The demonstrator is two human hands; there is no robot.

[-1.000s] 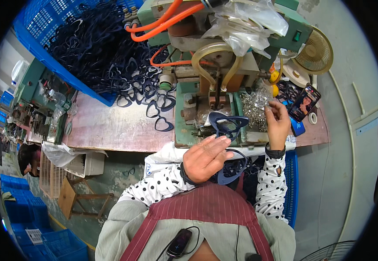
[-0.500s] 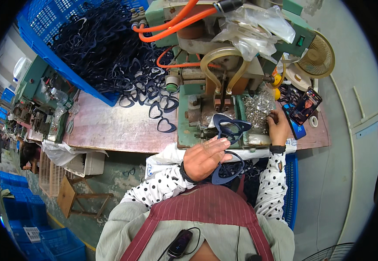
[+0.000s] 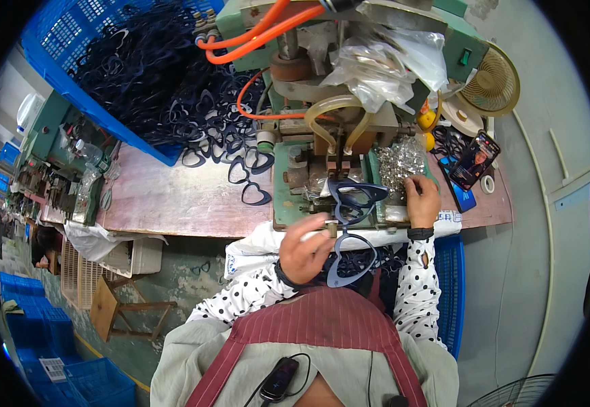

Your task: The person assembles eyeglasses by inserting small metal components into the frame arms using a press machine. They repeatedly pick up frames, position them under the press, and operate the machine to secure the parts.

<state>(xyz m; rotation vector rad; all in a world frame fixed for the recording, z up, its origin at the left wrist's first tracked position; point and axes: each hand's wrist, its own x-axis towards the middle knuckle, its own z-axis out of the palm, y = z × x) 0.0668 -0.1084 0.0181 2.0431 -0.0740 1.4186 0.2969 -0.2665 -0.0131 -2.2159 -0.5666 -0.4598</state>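
A dark blue heart-shaped eyeglass frame [image 3: 353,279] sits at the front of the green bench press [image 3: 288,214], one rim under the press head and the other hanging toward me over the table edge. Just left of that frame is my left hand [image 3: 303,252], fingers apart and slightly blurred, with nothing visibly held. My right hand [image 3: 424,203] rests at the near side of a heap of small shiny metal parts [image 3: 401,163], thumb and fingers bent together; whatever is between the fingertips is too small to make out.
A blue crate [image 3: 91,112] spilling dark frames stands at the back left, with loose frames [image 3: 257,195] on the table. Orange hoses [image 3: 247,51] and a plastic bag [image 3: 393,64] hang around the press. At right lie a phone [image 3: 474,159] and a tape roll [image 3: 488,184].
My left hand has drawn back left from the eyeglass frame, its fingers parting. My right hand has shifted slightly left and nearer, still beside the metal parts.
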